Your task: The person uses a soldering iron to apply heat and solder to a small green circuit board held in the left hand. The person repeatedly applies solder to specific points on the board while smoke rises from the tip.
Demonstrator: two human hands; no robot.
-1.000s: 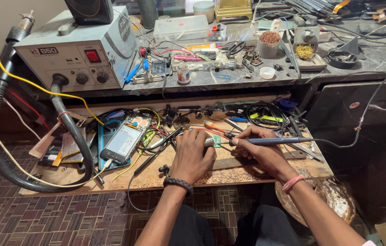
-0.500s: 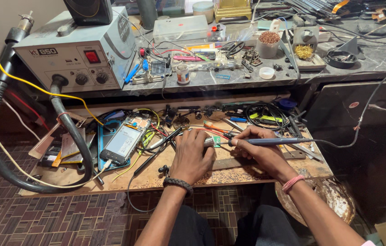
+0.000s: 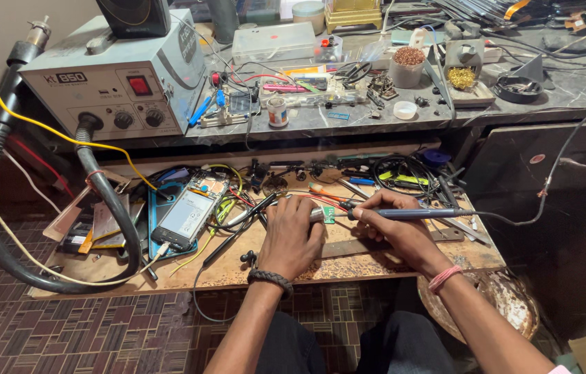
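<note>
- Where my forearms came into view at the bottom, I had a dark braided band (image 3: 270, 278) on the left wrist and a pink one (image 3: 443, 278) on the right.
- My left hand (image 3: 293, 235) lay knuckles-up on the wooden pull-out board (image 3: 85, 266), fingers curled down and pinching a small green part (image 3: 327, 215) at its front edge.
- My right hand (image 3: 397, 225) was closed around a blue-handled soldering iron (image 3: 414, 214), held like a pen, its tip just at the green part.
- Left of my hands, an opened phone (image 3: 189, 216) lay face-down among loose wires, beside a thick black hose (image 3: 109, 201).
- Farther back, on the grey desk (image 3: 348, 121), sat a grey rework station (image 3: 116, 79) with knobs, a clear plastic box (image 3: 273, 41) and a cup of brass wool (image 3: 461, 76).
</note>
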